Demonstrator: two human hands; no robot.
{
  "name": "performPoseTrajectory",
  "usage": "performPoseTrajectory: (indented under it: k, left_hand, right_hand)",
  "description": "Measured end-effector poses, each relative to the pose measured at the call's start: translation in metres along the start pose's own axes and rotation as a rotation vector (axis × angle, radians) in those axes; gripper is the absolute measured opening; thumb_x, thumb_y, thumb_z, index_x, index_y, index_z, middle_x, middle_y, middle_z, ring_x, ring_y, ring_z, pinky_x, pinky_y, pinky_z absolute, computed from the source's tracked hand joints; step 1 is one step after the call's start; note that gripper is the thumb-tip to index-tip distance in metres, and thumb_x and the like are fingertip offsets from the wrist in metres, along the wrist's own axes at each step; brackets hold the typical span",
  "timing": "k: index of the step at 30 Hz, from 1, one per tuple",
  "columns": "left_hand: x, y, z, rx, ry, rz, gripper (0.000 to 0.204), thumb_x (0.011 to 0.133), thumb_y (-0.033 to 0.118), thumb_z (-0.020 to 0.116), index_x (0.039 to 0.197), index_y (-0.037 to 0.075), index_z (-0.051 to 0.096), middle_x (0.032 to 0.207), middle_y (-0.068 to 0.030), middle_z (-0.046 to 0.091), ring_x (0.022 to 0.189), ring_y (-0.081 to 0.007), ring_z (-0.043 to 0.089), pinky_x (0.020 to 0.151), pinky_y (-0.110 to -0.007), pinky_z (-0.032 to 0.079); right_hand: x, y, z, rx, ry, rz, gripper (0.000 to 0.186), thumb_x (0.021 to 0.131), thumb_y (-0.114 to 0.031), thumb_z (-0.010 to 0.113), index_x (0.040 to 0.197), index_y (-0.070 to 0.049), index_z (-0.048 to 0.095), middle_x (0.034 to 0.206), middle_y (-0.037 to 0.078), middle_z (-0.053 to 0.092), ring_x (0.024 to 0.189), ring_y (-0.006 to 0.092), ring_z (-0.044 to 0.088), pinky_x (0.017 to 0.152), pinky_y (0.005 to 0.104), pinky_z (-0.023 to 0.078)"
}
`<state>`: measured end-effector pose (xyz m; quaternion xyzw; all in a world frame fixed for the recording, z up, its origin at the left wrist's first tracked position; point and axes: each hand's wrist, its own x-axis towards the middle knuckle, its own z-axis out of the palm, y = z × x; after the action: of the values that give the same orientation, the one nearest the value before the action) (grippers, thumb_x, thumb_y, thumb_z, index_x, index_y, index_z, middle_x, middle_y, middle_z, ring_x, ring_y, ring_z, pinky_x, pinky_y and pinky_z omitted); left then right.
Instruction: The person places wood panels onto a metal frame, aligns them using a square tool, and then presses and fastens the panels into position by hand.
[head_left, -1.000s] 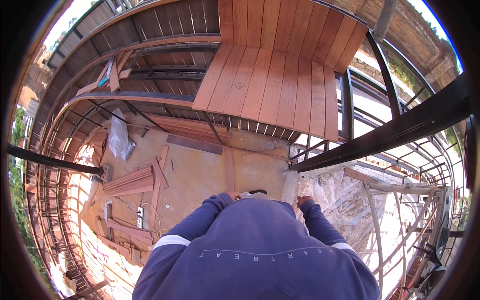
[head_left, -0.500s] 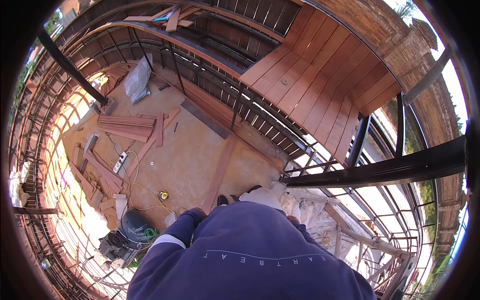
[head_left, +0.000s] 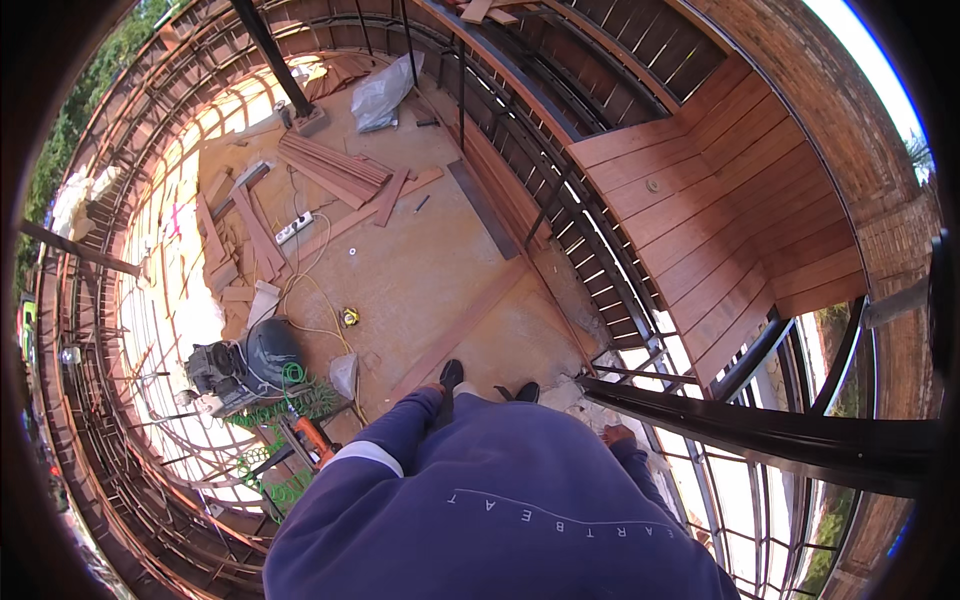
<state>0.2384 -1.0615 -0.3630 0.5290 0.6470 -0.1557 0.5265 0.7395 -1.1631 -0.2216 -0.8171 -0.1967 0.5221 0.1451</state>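
At 7 o'clock in the head view, the L hand (head_left: 437, 388) is near a dark shoe (head_left: 452, 374) and a long reddish plank (head_left: 470, 318) lying on the floor (head_left: 400, 270), running approx 7-8 to 1-2 o'clock. R hand (head_left: 618, 435) at 4-5 o'clock is nearest a black beam (head_left: 760, 428); can't tell what either grips, if anything (too small, L partly hidden). Compressor (head_left: 272, 352) at 8-9, tape measure (head_left: 350, 317) at 9, plank stack (head_left: 330, 168) at 10-11, slatted seat (head_left: 700, 220) at 2.

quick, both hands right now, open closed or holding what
Left hand: barely shows; open or closed can't be told.
Right hand: nothing visibly held; open or closed can't be told.
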Motion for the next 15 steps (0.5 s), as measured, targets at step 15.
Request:
performPoseTrajectory:
  k: [15]
  left_hand:
    - [-0.115,0.066,0.084,-0.461,0.305,-0.251,0.032,0.076,0.028,0.051,0.098,0.009,0.065,0.096,-0.0152,0.063,0.091,-0.0288,0.06,0.084,-0.035,0.045]
  right_hand:
    - [0.074,-0.02,-0.059,-0.428,-0.269,-0.251,0.039,0.079,-0.039,0.056,0.077,-0.001,0.064,0.067,0.012,0.063,0.06,0.0182,0.058,0.06,0.0317,0.045]
